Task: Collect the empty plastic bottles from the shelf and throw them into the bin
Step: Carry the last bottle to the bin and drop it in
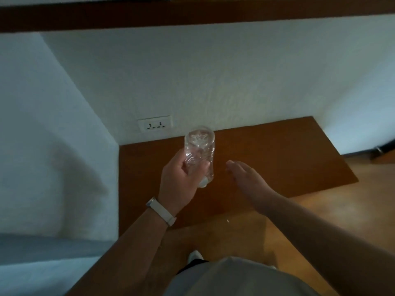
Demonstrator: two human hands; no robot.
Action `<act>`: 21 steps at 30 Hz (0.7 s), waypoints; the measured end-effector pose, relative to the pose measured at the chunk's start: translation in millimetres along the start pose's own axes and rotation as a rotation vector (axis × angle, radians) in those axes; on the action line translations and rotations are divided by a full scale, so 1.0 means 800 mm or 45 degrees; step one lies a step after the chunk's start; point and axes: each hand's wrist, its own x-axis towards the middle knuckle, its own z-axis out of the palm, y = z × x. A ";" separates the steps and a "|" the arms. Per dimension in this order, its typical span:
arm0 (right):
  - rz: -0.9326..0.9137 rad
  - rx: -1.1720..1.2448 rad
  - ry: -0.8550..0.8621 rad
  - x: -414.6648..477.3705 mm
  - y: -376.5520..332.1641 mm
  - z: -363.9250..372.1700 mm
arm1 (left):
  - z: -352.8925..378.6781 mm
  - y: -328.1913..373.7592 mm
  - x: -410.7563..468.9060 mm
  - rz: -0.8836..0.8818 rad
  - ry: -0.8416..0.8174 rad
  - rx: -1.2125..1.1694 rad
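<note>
Bottle (pixel 199 154) of crumpled clear plastic gripped in my left hand (pixel 181 180), fingers (pixel 204 167) wrapped around it, cap toward me, right hand (pixel 245 174) spread empty just beside, brown shelf (pixel 267 159) below, wall socket (pixel 155 124) behind.

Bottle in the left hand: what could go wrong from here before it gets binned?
1. The clear plastic bottle is thin and already crumpled; the left hand holds it base-up with the fingers around its lower part only, so it could slip.
2. The right hand is open and empty beside it, giving no support.
3. No bin is in view, so the carry route is unknown.
</note>
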 end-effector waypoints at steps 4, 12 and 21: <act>0.179 0.436 0.066 -0.012 0.039 -0.041 | 0.048 0.046 0.003 0.083 -0.144 -0.057; 0.312 0.979 0.113 -0.069 0.118 -0.160 | 0.180 0.152 -0.024 0.161 -0.399 -0.107; 0.293 1.168 0.280 -0.151 0.239 -0.325 | 0.357 0.272 -0.082 0.163 -0.656 -0.119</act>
